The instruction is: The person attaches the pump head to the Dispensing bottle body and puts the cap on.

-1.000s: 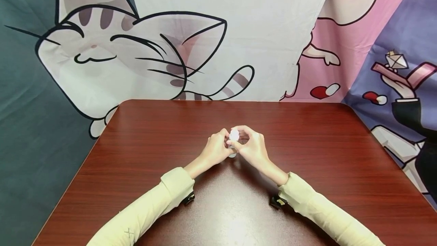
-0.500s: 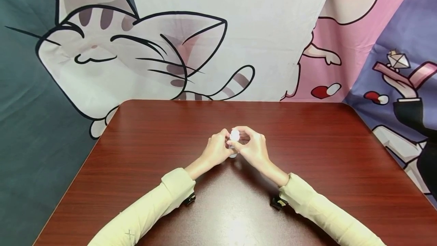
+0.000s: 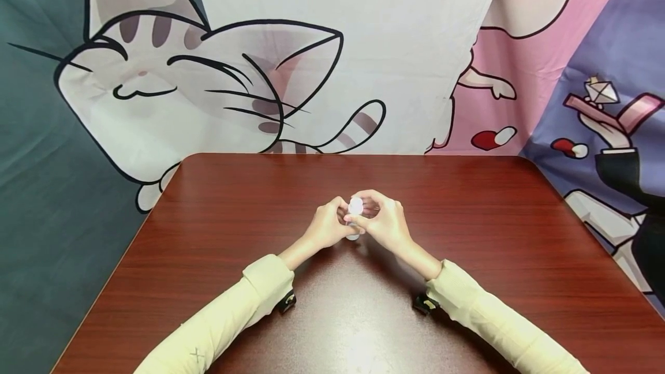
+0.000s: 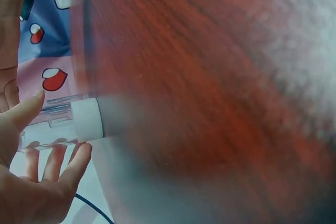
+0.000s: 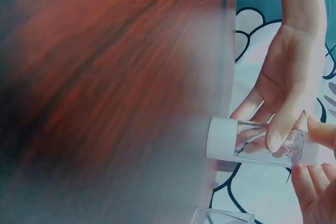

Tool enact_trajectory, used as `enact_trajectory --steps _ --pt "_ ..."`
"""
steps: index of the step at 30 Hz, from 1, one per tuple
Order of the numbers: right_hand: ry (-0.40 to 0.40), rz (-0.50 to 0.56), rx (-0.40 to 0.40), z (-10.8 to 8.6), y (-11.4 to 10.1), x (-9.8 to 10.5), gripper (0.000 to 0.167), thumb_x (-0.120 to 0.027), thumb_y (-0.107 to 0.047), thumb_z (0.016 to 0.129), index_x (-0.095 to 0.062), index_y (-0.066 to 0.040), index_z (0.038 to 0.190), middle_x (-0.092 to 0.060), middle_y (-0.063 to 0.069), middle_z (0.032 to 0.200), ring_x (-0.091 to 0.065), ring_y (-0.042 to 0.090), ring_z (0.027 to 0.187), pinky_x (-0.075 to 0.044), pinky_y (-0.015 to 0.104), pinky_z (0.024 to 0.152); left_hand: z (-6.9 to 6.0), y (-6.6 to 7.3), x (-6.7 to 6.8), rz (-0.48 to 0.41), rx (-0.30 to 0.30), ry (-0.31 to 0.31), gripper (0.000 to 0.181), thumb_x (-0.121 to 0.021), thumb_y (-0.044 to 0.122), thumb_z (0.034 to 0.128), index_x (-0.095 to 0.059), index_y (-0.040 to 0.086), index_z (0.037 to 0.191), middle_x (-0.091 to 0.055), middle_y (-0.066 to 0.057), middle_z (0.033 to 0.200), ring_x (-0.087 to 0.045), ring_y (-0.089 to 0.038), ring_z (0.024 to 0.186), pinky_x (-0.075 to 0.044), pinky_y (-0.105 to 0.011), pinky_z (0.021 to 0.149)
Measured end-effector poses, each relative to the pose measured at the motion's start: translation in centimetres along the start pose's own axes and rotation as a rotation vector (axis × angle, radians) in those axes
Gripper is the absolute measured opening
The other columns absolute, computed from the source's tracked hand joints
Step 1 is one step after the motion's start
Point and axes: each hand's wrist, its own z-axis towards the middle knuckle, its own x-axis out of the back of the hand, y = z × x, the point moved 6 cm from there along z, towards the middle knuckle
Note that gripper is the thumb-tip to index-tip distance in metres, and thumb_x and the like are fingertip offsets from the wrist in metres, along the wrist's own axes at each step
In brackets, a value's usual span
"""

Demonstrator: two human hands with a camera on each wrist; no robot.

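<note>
Between the two hands, at the middle of the table, stands a small clear cylindrical bottle (image 5: 257,157) with a white base and a white cap (image 3: 355,206). My left hand (image 3: 327,224) grips the clear body; in the right wrist view its thumb lies across the side of the bottle. My right hand (image 3: 384,221) holds the top, thumb and fingers around the white cap. The left wrist view shows the white base (image 4: 87,119) close to the tabletop, with the left fingers (image 4: 76,166) beside it. Whether the cap is loose cannot be seen.
The dark red-brown wooden table (image 3: 234,189) spreads around both hands. A clear, straight-edged object (image 5: 223,216) shows partly at the bottom of the right wrist view. Behind the table hangs a cloth (image 3: 395,56) printed with a cartoon cat and other figures.
</note>
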Motion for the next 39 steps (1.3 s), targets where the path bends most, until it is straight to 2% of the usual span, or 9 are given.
enact_trajectory --steps 4,9,18,27,35,39 --pt "-0.005 0.024 0.005 0.0 0.2 -0.1 0.038 -0.087 -0.017 0.068 -0.069 -0.008 0.101 -0.074 0.011 0.087 -0.072 0.021 0.082 -0.057 0.029 0.073 0.0 -0.2 -0.2 -0.048 -0.011 -0.008 0.041 -0.087 0.02 0.0685 -0.055 0.007 0.092 -0.072 -0.008 0.083 -0.068 -0.013 0.075 -0.051 -0.019 0.066" --pt "-0.023 0.028 -0.007 0.0 0.3 -0.1 0.039 -0.086 -0.014 0.069 -0.068 -0.007 0.103 -0.074 0.011 0.089 -0.072 0.02 0.084 -0.056 0.025 0.075 0.1 -0.4 -0.3 -0.075 -0.02 -0.008 0.041 -0.086 0.019 0.0692 -0.054 0.007 0.092 -0.072 -0.009 0.082 -0.068 -0.013 0.074 -0.05 -0.018 0.063" --pt "-0.099 0.089 0.003 0.1 0.8 -0.1 0.042 -0.084 -0.009 0.071 -0.066 -0.005 0.108 -0.072 0.013 0.095 -0.07 0.019 0.087 -0.056 0.028 0.079 0.0 -0.5 -0.4 -0.075 -0.016 -0.007 0.042 -0.086 0.021 0.0697 -0.055 0.007 0.094 -0.072 -0.008 0.083 -0.068 -0.014 0.074 -0.051 -0.019 0.063" --pt "-0.189 0.131 -0.008 0.1 1.1 0.1 0.042 -0.08 -0.003 0.075 -0.064 -0.002 0.113 -0.071 0.017 0.102 -0.07 0.026 0.094 -0.055 0.028 0.083 0.0 -0.5 -0.4 -0.053 -0.007 0.005 0.042 -0.087 0.022 0.0687 -0.056 0.007 0.093 -0.07 -0.007 0.082 -0.065 -0.013 0.074 -0.049 -0.021 0.065" --pt "-0.22 0.102 0.025 0.3 0.6 0.4 0.041 -0.08 -0.002 0.074 -0.064 0.0 0.113 -0.071 0.017 0.103 -0.07 0.026 0.09 -0.057 0.034 0.079 -0.1 -0.4 -0.3 -0.04 0.005 -0.002 0.043 -0.087 0.022 0.0686 -0.056 0.007 0.094 -0.071 -0.009 0.084 -0.066 -0.015 0.078 -0.05 -0.022 0.066" --pt "-0.224 0.081 0.001 0.4 0.8 0.5 0.041 -0.081 -0.006 0.075 -0.066 -0.003 0.112 -0.072 0.014 0.103 -0.069 0.023 0.088 -0.057 0.035 0.079 -0.1 -0.3 -0.3 -0.034 -0.007 0.001 0.043 -0.087 0.022 0.068 -0.055 0.007 0.093 -0.071 -0.009 0.084 -0.066 -0.015 0.078 -0.05 -0.022 0.067"
